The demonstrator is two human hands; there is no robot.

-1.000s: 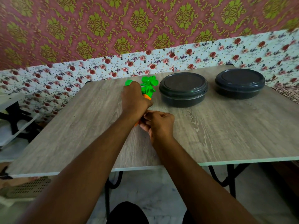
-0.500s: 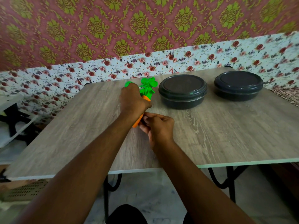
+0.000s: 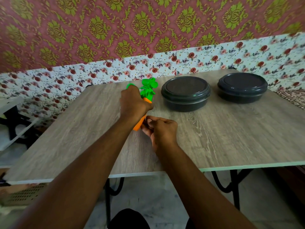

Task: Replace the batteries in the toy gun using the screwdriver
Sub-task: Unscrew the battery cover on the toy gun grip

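1. Table [image 3: 231,138]: wood-grain top, bearing every item listed.
2. Dark lidded container [image 3: 185,93] at the middle of the far edge; second container [image 3: 242,89] toward the far right corner. Both closed.
3. Toy gun [image 3: 148,87]: green and orange plastic, near the far edge, just left of the nearer container. Judged light, stiff and smooth; best gripped round the body, clear of the thin green top parts.
4. Left hand [image 3: 134,103]: fingers curled round the gun's middle, steadying it.
5. Right hand [image 3: 160,129]: fingers bunched at the orange grip, pinching a small item; cannot tell whether screwdriver.
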